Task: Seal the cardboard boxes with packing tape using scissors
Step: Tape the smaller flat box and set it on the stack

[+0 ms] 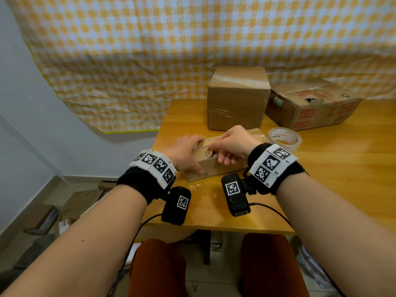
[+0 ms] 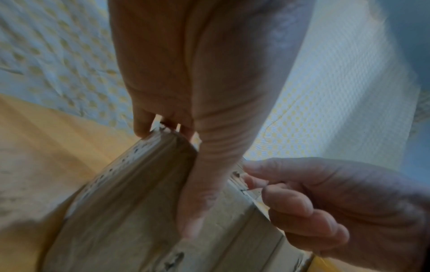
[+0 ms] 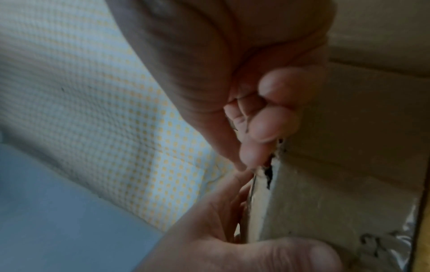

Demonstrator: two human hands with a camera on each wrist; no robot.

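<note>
A small cardboard box (image 1: 214, 168) lies on the wooden table (image 1: 321, 179) in front of me, its top torn near the front edge. My left hand (image 1: 186, 153) grips its left end, thumb (image 2: 200, 184) down the front face and fingers curled over the far edge. My right hand (image 1: 231, 146) is above the box top, fingers curled, thumb and forefinger pinching a thin clear tape strip (image 1: 203, 146) that runs toward the left hand. The wrist views show the box (image 2: 139, 202) (image 3: 325, 184) and the right hand (image 3: 256, 128) at the torn edge. No scissors are in view.
A roll of clear packing tape (image 1: 285, 139) lies just right of the small box. Behind stand a tall taped box (image 1: 237, 99) and a low printed box (image 1: 312, 103). A checked cloth (image 1: 150, 50) hangs behind the table. Flattened cardboard (image 1: 64, 211) lies on the floor at left.
</note>
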